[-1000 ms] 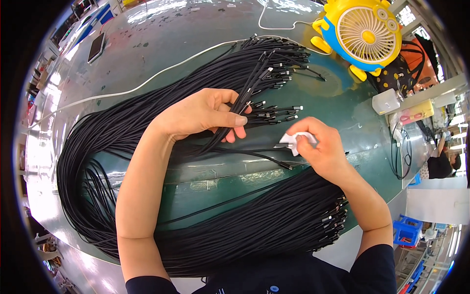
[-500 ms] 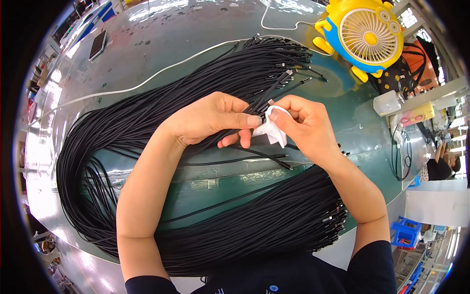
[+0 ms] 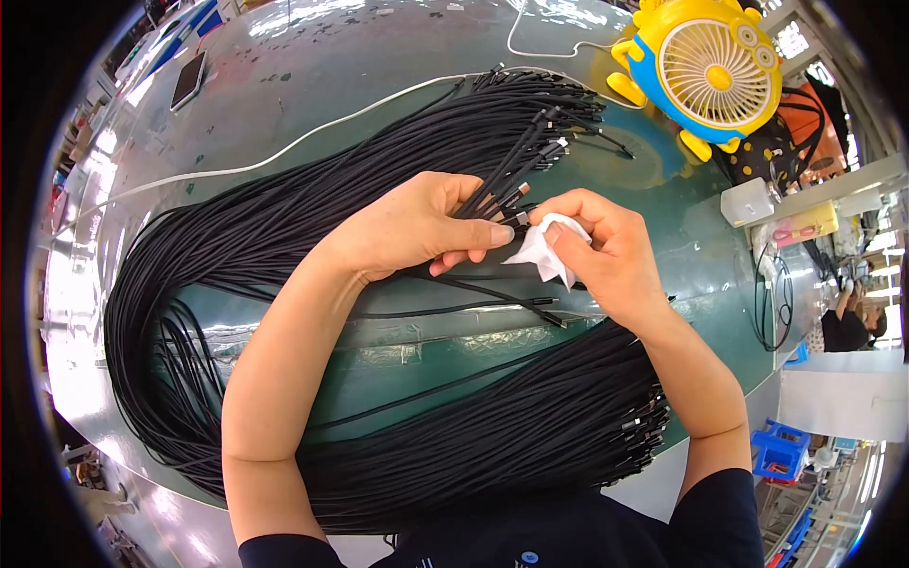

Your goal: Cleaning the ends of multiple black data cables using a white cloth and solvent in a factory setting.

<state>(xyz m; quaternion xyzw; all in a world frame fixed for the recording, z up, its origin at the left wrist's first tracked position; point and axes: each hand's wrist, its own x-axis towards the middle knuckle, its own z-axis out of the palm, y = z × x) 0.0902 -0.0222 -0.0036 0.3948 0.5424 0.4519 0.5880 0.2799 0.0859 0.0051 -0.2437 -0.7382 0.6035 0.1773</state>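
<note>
As black cables [image 3: 512,159] lie gripped between left fingers [image 3: 476,233], right fingers [image 3: 574,250] pinch white cloth [image 3: 536,252].

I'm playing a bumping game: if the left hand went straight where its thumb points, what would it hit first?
The left hand would probably meet the white cloth in the right hand first, though depth is hard to judge here.

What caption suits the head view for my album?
Left hand holds black cables, right hand pinches a white cloth, over a green tabletop.
</note>
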